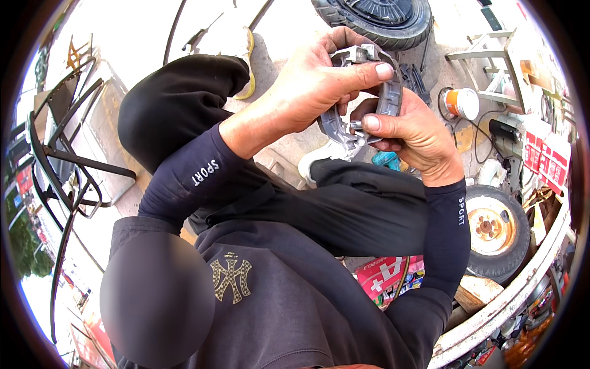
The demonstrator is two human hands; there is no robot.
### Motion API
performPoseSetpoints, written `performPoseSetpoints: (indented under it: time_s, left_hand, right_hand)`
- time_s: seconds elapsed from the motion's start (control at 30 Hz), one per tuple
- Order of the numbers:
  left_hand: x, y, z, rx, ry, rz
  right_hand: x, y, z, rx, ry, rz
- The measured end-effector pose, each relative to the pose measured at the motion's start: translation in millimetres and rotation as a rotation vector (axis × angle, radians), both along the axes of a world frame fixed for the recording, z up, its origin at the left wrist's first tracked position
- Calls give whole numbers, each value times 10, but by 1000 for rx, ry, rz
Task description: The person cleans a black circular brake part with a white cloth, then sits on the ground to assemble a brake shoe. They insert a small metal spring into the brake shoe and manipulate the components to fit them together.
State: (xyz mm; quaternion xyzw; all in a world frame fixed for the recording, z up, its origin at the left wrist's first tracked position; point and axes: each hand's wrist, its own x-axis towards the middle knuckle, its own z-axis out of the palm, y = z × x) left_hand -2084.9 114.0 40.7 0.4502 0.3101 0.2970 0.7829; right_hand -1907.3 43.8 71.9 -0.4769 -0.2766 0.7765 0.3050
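Note:
In front of my knees I hold a pair of grey metal brake shoes (391, 92), their curved halves forming a ring. My left hand (307, 80) grips the ring's upper left side, the thumb lying across the top near a pale metal joint. Around the lower right side is my right hand (421, 135), its thumb pressed beside a small bolt-like pin or spring at the bottom joint. Several fingers of both hands are hidden behind the ring. Beyond it, at the top, lies a wheel with a black tyre (418, 31).
A metal step stool (515, 71) stands at right, near a white and orange tub (462, 103). Below are a teal power tool (386, 159) and a small wheel with a rusty rim (510, 246). A black metal frame (46, 150) stands at left; a screwdriver (198, 37) lies on the floor.

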Motion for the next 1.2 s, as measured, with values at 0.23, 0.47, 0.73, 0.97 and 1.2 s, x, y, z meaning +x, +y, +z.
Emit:
performPoseSetpoints:
  time_s: [0.23,0.47,0.73,0.97,1.2]
  left_hand:
    - [1,-26,-15,-26,-20,25]
    - [23,-54,-48,-56,-21,73]
    - [26,-34,-34,-86,-21,36]
    - [9,-47,-47,-83,-19,40]
    - [11,-48,-24,-129,-86,17]
  right_hand:
    - [-34,-29,-1,0,41,-17]
    - [-52,-37,-89,-43,65,-42]
    - [-23,-64,-147,-17,115,-28]
    - [-62,-62,-112,-3,107,-25]
    - [-62,-80,-147,6,122,-41]
